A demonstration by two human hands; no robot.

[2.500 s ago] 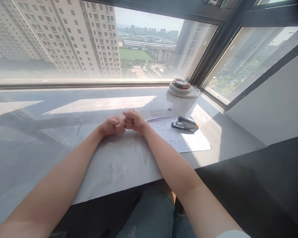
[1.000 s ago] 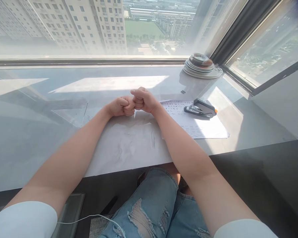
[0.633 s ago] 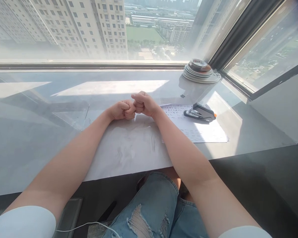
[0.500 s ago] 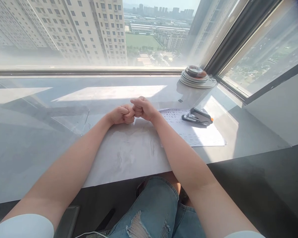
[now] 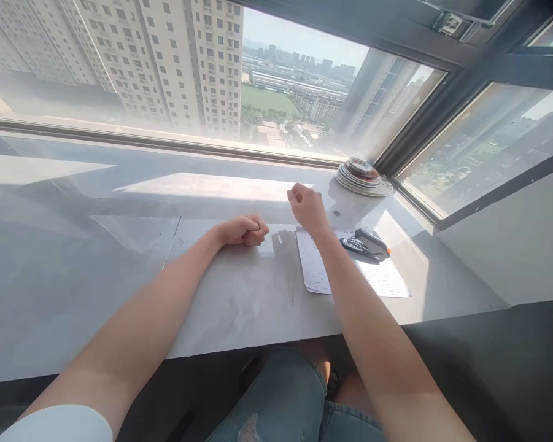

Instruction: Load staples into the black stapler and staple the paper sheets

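Note:
My left hand [image 5: 245,230] is closed in a fist, resting thumb-side up on the pale grey counter [image 5: 230,307]. No object shows in it. My right hand [image 5: 307,205] is also a fist, raised above the counter near the far edge of the papers, and nothing sticks out of it. A gap separates the two fists, with a shadow on the counter between them. Written sheets of paper [image 5: 315,270] lie under my right forearm. On them rests a black and grey stapler [image 5: 366,245] with an orange tip. Small dark staples [image 5: 336,213] sit just beyond the papers.
A stack of plates [image 5: 361,181] with a small dish on top stands in the back right corner. Windows [image 5: 175,141] run along the back and right side. The counter's front edge passes above my knees in jeans [image 5: 280,393].
The fists were touching and are now apart. My right fist has lifted and moved right. My left stays closed on the counter. The view has tilted and shows more window at the upper right.

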